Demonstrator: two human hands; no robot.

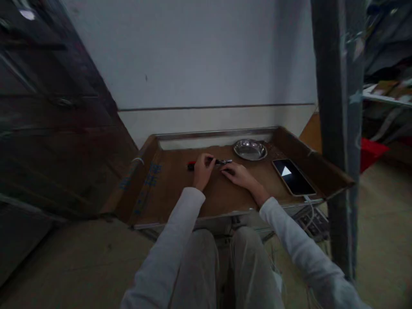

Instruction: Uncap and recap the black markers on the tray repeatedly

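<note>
Your left hand (202, 169) has its fingers clamped on that red-handled tool (209, 162) mid-counter (180, 193), right hand (236, 174) resting flat with fingers together, so it'll probably skid toward the steel bowl (250, 149) if you push.

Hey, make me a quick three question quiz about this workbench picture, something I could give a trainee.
1. True or false: the phone lies right of the metal bowl, its screen lit.
2. Which hand grips the red-handled tool?
A. left hand
B. right hand
C. neither
3. Fill in: the cardboard tray stands against a white ____.

Key
1. True.
2. A; the right hand rests at the tool's metal tip.
3. wall.
</note>
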